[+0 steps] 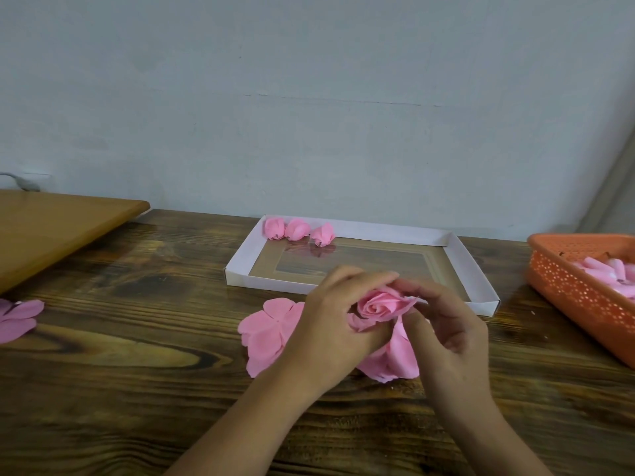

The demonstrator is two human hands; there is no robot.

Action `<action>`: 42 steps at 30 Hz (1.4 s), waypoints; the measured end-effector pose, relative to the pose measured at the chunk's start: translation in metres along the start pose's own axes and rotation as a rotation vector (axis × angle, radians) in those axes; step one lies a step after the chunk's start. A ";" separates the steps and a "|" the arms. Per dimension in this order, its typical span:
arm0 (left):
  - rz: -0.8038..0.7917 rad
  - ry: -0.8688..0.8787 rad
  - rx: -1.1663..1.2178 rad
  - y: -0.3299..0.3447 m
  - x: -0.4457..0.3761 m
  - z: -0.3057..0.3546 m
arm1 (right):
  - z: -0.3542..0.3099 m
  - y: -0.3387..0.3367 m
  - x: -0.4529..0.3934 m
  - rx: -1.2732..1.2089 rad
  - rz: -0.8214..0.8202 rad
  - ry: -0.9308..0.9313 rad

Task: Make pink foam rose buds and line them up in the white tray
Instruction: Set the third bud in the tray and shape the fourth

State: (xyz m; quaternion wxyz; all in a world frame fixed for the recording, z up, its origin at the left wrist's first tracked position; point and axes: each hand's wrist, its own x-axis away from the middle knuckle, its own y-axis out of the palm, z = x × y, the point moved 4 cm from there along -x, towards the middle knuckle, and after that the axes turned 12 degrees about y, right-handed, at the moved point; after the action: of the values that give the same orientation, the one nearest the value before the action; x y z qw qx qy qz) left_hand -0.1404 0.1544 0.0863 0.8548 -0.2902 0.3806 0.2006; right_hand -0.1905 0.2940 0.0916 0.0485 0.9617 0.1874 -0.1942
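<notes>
Three buds point(298, 229) line the tray's point(460, 252) far left corner; both hands, left point(335, 333) and right point(450, 324), pinch a fourth bud point(381, 304) above the desk point(137, 389), petals still loose, most of the row unfilled

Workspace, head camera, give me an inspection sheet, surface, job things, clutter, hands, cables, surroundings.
Surface: dark wooden table, glossy grain.
Job's things: white tray at the back, three finished buds in a row at its far left corner; half-rolled rose between the hands; loose petal sheets under them.
Clutter: orange basket on the right holding pink pieces; spare pink petals at the left edge; lighter wooden board at back left.
Hands: left hand and right hand both pinch the rose.
Cables: grey lead behind the board.
Surroundings: plain pale wall.
</notes>
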 end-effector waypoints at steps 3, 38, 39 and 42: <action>0.033 0.001 0.011 0.000 0.000 -0.001 | 0.002 -0.001 -0.001 -0.060 -0.001 0.012; -0.064 -0.088 0.122 0.002 0.001 0.002 | 0.007 0.004 -0.012 -0.331 -0.261 0.450; -0.069 -0.111 0.138 0.002 0.001 0.003 | 0.006 0.004 -0.012 -0.343 -0.251 0.455; -0.063 -0.142 0.142 0.002 0.001 0.004 | 0.006 0.004 -0.011 -0.417 -0.232 0.455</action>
State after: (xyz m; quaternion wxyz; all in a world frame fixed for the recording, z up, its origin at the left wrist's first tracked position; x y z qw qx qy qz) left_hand -0.1387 0.1580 0.0870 0.9039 -0.2261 0.3231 0.1660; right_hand -0.2004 0.2851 0.0903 0.1785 0.9221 0.3373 0.0642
